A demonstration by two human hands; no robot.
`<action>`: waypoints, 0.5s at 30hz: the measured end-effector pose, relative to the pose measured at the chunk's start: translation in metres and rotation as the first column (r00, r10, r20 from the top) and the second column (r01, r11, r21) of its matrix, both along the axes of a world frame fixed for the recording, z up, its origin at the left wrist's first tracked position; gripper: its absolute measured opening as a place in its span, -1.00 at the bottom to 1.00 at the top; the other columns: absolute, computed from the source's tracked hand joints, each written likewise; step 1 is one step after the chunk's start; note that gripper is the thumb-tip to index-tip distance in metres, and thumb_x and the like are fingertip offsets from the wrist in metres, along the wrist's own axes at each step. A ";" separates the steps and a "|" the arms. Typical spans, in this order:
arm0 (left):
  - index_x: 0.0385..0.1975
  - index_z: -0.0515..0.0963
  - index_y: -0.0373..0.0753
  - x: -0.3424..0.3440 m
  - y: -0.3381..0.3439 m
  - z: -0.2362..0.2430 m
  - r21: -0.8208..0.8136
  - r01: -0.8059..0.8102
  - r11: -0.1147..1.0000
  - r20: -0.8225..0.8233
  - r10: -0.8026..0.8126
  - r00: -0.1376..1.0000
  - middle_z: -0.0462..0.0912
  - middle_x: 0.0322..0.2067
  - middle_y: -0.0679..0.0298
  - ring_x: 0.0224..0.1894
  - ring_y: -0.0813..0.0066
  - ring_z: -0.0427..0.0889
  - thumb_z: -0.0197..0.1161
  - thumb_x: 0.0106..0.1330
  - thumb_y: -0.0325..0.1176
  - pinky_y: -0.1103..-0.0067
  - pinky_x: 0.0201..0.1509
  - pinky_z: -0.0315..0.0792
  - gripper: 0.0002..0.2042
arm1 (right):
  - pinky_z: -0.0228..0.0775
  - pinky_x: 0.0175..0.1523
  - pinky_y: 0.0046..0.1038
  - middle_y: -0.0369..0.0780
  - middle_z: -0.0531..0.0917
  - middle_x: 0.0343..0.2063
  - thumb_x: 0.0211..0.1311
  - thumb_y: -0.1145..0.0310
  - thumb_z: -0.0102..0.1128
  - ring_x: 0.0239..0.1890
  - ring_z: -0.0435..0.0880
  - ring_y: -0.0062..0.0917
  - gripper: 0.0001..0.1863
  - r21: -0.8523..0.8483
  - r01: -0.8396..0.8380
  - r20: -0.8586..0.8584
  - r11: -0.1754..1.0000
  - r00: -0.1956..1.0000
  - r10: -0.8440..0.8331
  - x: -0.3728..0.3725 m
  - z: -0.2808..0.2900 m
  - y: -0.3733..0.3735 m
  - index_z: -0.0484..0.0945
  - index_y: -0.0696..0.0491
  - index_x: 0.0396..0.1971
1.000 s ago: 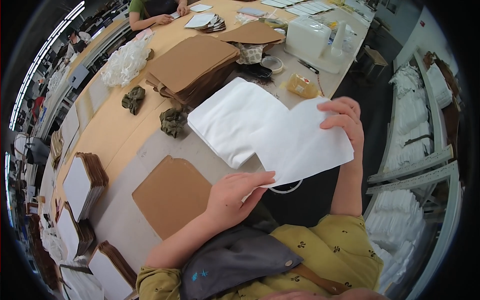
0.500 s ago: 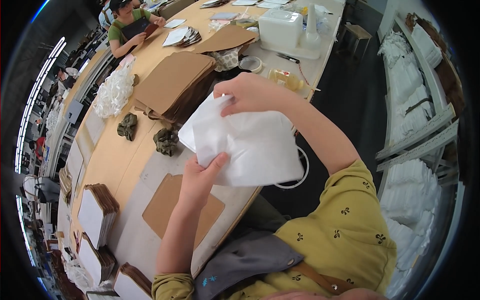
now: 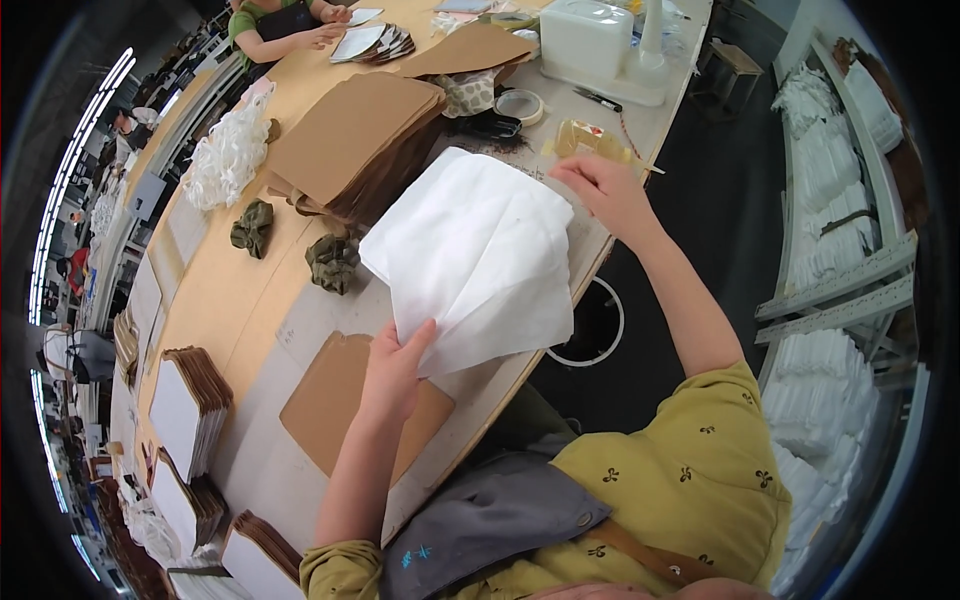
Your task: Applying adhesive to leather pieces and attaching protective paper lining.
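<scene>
A few overlapping white sheets, thin and soft like cloth or interlining, fan out over the table's near edge. My left hand pinches their lower left corner, thumb on top and fingers underneath. Off the sheets' upper right edge is my right hand, its fingers curled together and nothing visible in them. Just beyond it lies a clear container with yellowish contents. A brown sheet lies flat on the table below my left hand.
Brown sheets are stacked beyond the white ones. Two dark green bundles, white strips, a tape roll and a white tub share the table. White-faced stacks stand left. Another person works far off.
My right hand has come off the white sheets and moved right. The sheets, folded over before, now spread flatter with several edges showing. My left hand keeps its hold.
</scene>
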State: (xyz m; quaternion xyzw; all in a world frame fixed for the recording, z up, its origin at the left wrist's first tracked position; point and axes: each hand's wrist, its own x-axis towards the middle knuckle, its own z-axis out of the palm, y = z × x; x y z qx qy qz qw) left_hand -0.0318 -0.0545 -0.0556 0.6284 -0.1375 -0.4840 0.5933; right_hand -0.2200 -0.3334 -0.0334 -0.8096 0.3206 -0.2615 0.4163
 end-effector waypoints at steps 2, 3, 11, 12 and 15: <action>0.35 0.29 -0.27 -0.002 0.001 0.002 -0.030 -0.003 1.000 0.027 0.003 1.000 0.63 -0.01 0.20 -0.03 0.49 0.65 0.21 0.44 -0.39 0.50 0.00 0.59 -0.50 | 0.42 -0.29 -0.62 -0.35 0.67 -0.43 0.38 0.39 0.22 -0.43 0.60 -0.74 -0.82 -0.074 0.080 0.000 0.994 0.997 -0.080 -0.025 -0.018 0.013 0.66 0.12 -0.10; 0.41 0.21 -0.21 -0.002 0.003 0.004 -0.062 -0.009 0.998 0.061 0.013 0.998 0.65 -0.06 0.22 -0.05 0.52 0.65 0.19 0.45 -0.40 0.52 -0.02 0.58 -0.45 | 0.40 -0.34 -0.62 -0.35 0.65 -0.47 0.37 0.38 0.24 -0.49 0.57 -0.72 -0.80 -0.353 0.056 0.129 0.934 0.992 -0.010 -0.033 -0.032 0.016 0.66 0.12 -0.10; 0.48 0.14 -0.09 0.000 0.035 0.029 0.107 0.234 0.966 0.558 -0.253 0.791 0.67 -0.16 0.30 -0.20 0.62 0.61 0.10 0.39 -0.56 0.59 -0.15 0.55 -0.35 | 0.46 -0.39 -0.47 -0.30 0.63 -0.50 0.13 0.43 0.44 -0.58 0.57 -0.50 -0.65 -0.366 0.030 0.213 0.930 0.976 0.052 -0.078 -0.064 0.120 0.68 0.03 -0.04; 0.46 0.21 -0.07 -0.001 0.037 0.033 0.233 0.304 0.924 0.684 -0.378 0.624 0.67 -0.20 0.28 -0.22 0.59 0.60 0.11 0.34 -0.59 0.58 -0.06 0.52 -0.35 | 0.46 -0.39 -0.46 -0.30 0.63 -0.48 0.13 0.46 0.42 -0.56 0.58 -0.50 -0.65 -0.464 0.035 0.257 0.885 0.962 0.097 -0.071 -0.072 0.127 0.68 0.02 -0.04; 0.40 0.32 -0.09 -0.003 0.036 0.032 0.138 0.380 0.915 0.932 -0.250 0.262 0.69 -0.12 0.23 -0.26 0.42 0.62 0.11 0.22 -0.68 0.48 -0.09 0.52 -0.33 | 0.45 -0.40 -0.46 -0.28 0.64 -0.45 0.12 0.51 0.40 -0.52 0.60 -0.47 -0.65 -0.488 -0.021 0.290 0.872 0.939 0.185 -0.057 -0.076 0.144 0.67 0.01 -0.05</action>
